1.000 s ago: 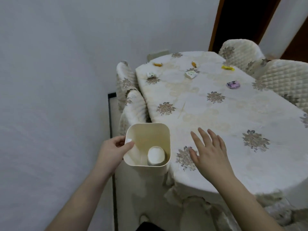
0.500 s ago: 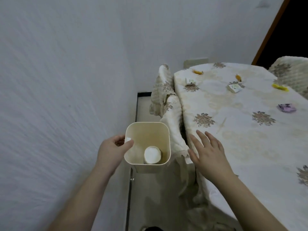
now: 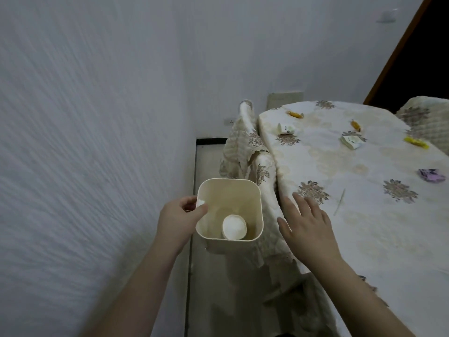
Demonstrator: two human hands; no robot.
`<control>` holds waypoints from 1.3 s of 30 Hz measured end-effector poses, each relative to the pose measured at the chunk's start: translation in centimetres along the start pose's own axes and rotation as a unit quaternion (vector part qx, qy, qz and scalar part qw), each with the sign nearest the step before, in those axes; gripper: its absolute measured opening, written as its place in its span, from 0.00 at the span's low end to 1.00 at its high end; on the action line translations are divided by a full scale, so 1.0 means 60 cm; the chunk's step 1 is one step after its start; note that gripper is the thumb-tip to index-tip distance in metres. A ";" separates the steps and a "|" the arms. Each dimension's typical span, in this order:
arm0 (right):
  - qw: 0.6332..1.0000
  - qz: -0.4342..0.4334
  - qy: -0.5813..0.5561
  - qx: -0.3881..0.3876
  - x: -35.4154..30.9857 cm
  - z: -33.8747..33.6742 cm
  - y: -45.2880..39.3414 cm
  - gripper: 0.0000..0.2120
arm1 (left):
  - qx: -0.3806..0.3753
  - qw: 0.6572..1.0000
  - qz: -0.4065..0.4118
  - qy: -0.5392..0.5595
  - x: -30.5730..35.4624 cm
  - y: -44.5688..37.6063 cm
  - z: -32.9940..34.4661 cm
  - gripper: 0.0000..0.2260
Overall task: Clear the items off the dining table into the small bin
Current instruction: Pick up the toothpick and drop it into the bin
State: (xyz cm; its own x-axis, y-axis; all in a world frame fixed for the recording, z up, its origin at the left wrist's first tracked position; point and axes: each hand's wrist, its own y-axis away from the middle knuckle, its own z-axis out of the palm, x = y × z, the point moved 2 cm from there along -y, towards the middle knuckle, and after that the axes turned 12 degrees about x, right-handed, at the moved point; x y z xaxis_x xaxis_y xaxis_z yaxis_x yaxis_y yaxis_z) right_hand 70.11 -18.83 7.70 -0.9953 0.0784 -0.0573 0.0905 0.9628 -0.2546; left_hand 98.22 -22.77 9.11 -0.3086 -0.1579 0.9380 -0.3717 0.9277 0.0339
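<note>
Bin: cream, square with rounded corners, held upright with its mouth facing up, off the tabletop's left edge and above the floor. The left rim is gripped by the left hand, thumb hooked inside the wall, fingers curled outside. A white cup is seen at the bottom, lying tipped.

Right hand: held flat over the near left edge of the tabletop, fingers straight and spread, nothing held.

Items left on the tabletop, well apart:
- toothpick, long axis running near-to-far, slightly tilted right;
- purple wrapper, right edge;
- yellow wrapper, far right;
- two white cartons, lying on their sides;
- two orange candies, far end.

Covered chairs are seen at the left side.
</note>
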 end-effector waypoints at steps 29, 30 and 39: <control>0.987 0.155 -0.027 0.018 0.186 0.077 -0.300 0.27 | -0.181 0.982 0.043 0.044 0.216 -0.335 0.324 0.08; 0.986 0.167 -0.025 0.018 0.192 0.077 -0.298 0.27 | -0.196 0.979 0.047 0.040 0.221 -0.344 0.342 0.08; 0.953 0.299 0.036 0.011 0.252 0.082 -0.270 0.28 | -0.326 0.942 0.073 0.017 0.242 -0.448 0.514 0.10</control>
State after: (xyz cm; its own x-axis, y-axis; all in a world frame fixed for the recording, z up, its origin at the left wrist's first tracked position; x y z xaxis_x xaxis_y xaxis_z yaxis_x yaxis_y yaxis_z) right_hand 53.80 -34.53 6.25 -0.7651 0.6303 -0.1320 0.6427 0.7343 -0.2185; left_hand 76.71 -60.45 11.17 -0.2830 -0.0113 0.9591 0.2924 0.9513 0.0975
